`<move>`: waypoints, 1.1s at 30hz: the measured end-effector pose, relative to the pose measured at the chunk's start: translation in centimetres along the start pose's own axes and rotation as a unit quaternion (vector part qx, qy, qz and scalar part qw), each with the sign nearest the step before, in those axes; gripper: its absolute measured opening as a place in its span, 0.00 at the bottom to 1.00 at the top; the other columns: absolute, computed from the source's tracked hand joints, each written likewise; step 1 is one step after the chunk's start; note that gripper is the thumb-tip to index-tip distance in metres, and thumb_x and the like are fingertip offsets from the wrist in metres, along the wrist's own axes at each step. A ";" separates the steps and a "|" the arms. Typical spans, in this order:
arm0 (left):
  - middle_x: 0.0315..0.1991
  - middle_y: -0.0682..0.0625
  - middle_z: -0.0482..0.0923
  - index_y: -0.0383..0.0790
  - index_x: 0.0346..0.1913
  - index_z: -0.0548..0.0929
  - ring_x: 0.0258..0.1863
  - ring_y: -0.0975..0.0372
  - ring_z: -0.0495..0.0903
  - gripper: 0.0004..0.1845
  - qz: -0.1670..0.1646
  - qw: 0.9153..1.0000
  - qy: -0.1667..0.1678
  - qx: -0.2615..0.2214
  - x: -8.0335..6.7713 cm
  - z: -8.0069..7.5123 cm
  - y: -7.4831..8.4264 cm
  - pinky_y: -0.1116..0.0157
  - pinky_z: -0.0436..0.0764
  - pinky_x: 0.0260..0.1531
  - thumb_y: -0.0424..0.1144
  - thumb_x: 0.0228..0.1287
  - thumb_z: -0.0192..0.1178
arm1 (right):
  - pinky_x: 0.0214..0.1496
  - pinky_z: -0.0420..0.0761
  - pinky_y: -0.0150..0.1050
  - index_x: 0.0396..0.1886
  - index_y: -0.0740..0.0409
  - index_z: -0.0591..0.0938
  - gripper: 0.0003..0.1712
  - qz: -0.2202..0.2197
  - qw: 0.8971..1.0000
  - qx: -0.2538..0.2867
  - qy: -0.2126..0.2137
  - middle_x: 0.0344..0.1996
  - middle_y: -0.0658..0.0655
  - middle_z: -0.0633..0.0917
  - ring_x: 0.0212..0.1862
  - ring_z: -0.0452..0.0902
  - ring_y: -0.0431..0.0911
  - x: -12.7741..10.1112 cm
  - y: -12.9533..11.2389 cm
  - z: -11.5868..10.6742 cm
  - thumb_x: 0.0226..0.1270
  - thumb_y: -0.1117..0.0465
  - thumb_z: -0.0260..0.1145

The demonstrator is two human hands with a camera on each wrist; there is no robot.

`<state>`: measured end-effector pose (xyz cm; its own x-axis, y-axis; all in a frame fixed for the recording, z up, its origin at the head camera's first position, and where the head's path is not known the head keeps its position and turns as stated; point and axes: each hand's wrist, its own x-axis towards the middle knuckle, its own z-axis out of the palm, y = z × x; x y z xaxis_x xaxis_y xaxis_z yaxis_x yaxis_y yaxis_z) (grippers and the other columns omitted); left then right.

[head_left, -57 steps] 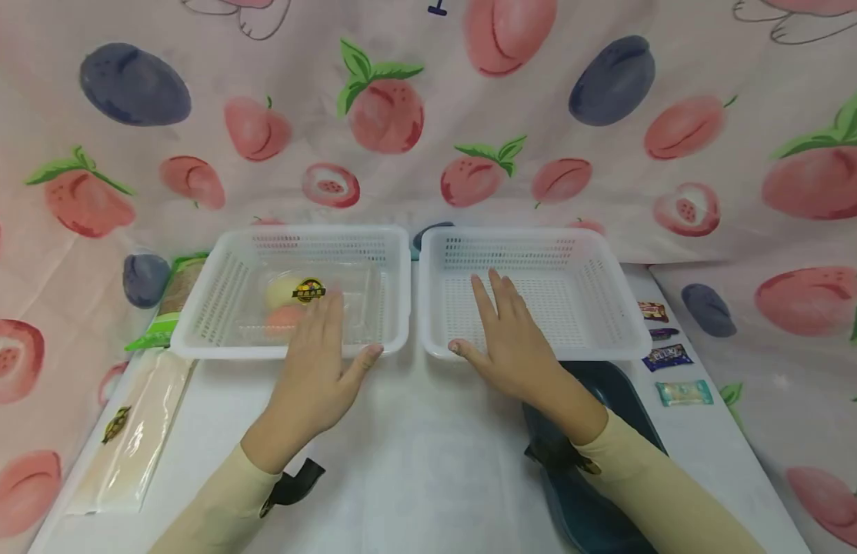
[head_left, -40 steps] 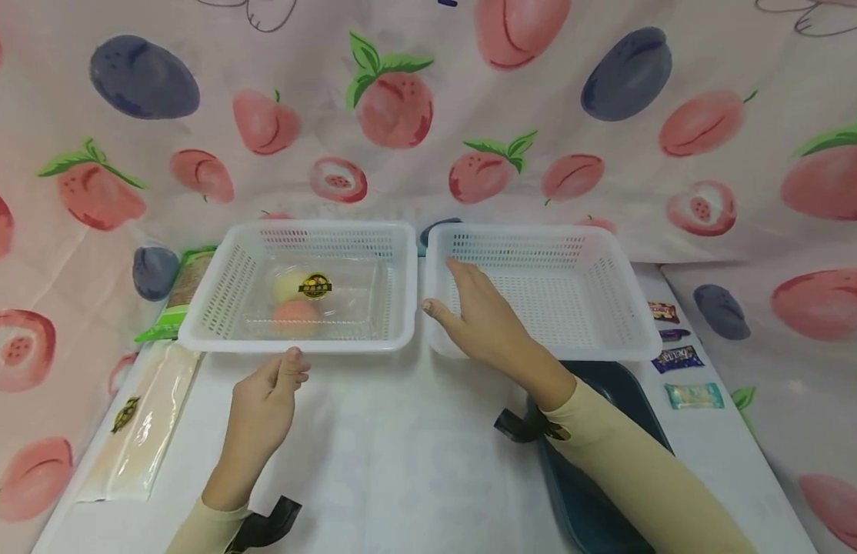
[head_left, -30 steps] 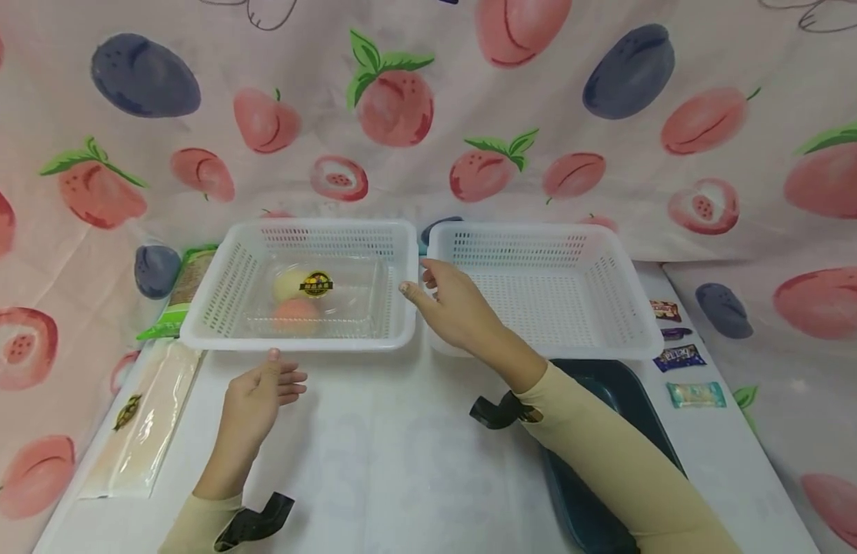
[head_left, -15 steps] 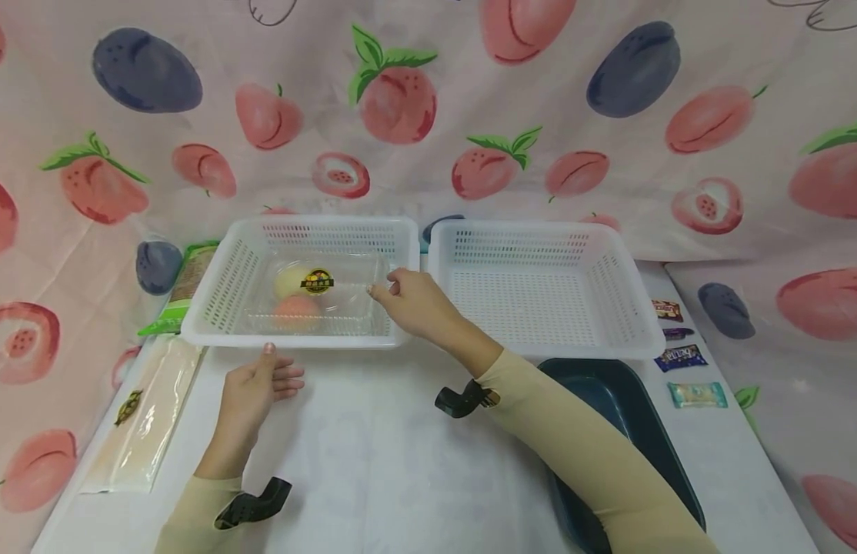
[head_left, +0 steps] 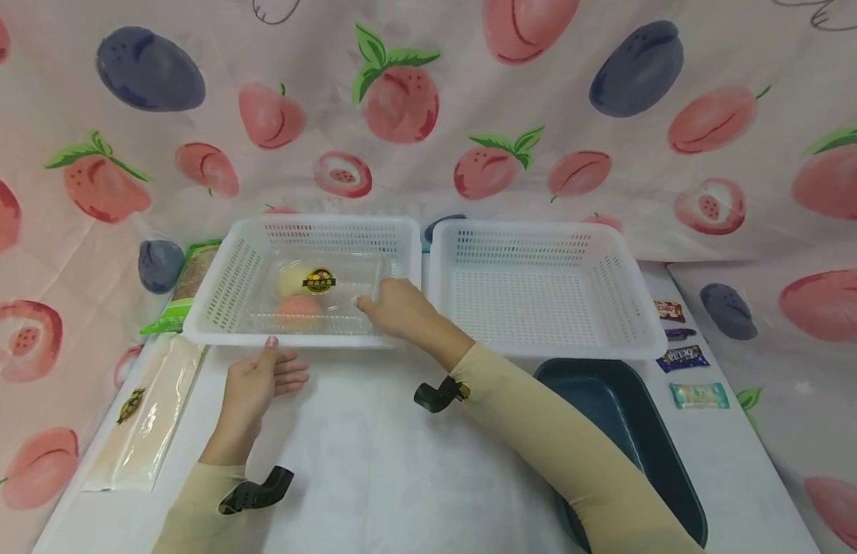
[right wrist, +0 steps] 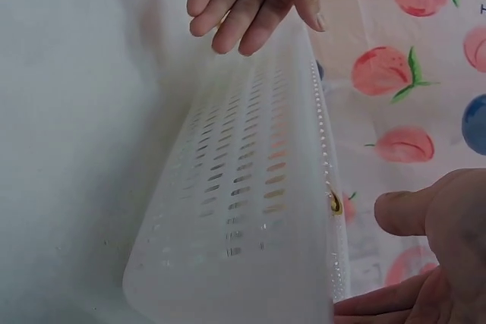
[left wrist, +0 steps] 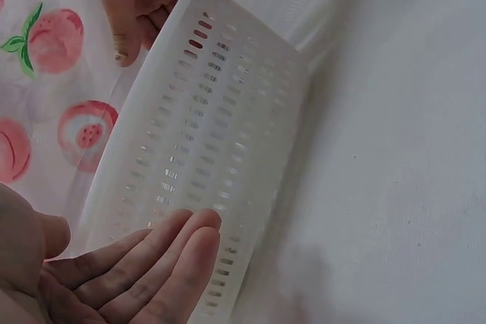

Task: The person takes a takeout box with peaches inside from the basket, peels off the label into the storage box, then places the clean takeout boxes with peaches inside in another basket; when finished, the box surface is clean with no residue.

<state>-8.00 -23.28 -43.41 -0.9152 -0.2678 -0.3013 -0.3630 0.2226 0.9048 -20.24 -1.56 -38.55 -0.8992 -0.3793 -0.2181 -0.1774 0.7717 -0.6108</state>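
Note:
In the head view my right hand reaches over the front right corner of the left white plastic basket. Its thumb overlaps the right end of a clear plastic box with a black-and-yellow label. The right wrist view shows thumb and fingers apart, the fingers partly hidden behind the rim. Inside the box lie a pale yellow round fruit and an orange one. My left hand is just in front of this basket, fingers straight, thumb up by the rim, holding nothing.
Beside it stands a second white basket. A dark tray lies under the right forearm. Several small wrapped snacks line the right edge. At left lie a green-and-brown bag and a long clear packet. A fruit-print cloth hangs behind.
My right hand has moved left from over the right basket to the clear box. The left hand has drawn back from over the left basket to its front.

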 end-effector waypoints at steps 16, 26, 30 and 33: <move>0.48 0.34 0.89 0.16 0.64 0.75 0.34 0.70 0.90 0.38 0.000 1.000 -0.012 -0.018 0.9 -0.2 -0.1 0.65 0.91 0.44 0.56 0.87 0.39 | 0.19 0.68 0.29 0.35 0.60 0.83 0.20 0.037 0.998 -0.046 -0.022 0.24 0.53 0.79 0.22 0.73 0.41 2.8 -0.8 1.2 0.83 0.51 0.58; 0.43 0.40 0.91 0.16 0.63 0.75 0.32 0.69 0.90 0.36 -0.004 0.999 -0.012 -0.044 1.2 -0.1 0.1 0.66 0.91 0.41 0.53 0.87 0.41 | 0.26 0.71 0.32 0.30 0.57 0.79 0.21 0.045 0.999 -0.019 -0.024 0.28 0.53 0.77 0.27 0.73 0.43 3.0 -1.0 0.9 0.80 0.46 0.61; 0.44 0.40 0.91 0.16 0.64 0.76 0.33 0.69 0.90 0.36 -0.009 0.999 -0.013 -0.044 1.2 0.0 0.1 0.65 0.92 0.42 0.53 0.87 0.41 | 0.27 0.70 0.33 0.28 0.53 0.76 0.23 0.074 0.997 0.021 -0.024 0.26 0.52 0.76 0.28 0.71 0.43 3.1 -1.1 0.7 0.78 0.43 0.61; 0.42 0.42 0.92 0.17 0.63 0.76 0.33 0.69 0.90 0.35 -0.010 0.999 -0.011 -0.043 1.1 -0.1 0.2 0.65 0.92 0.43 0.53 0.87 0.40 | 0.26 0.71 0.33 0.27 0.53 0.76 0.25 0.091 0.994 0.047 -0.025 0.25 0.52 0.75 0.27 0.73 0.43 3.1 -1.3 0.6 0.78 0.40 0.61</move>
<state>-9.04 -23.64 -43.57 -0.9120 -0.2504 -0.3248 -0.3652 0.1356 0.9210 -22.56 -4.03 -38.92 -0.8915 -0.2644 -0.3679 0.0271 0.7794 -0.6259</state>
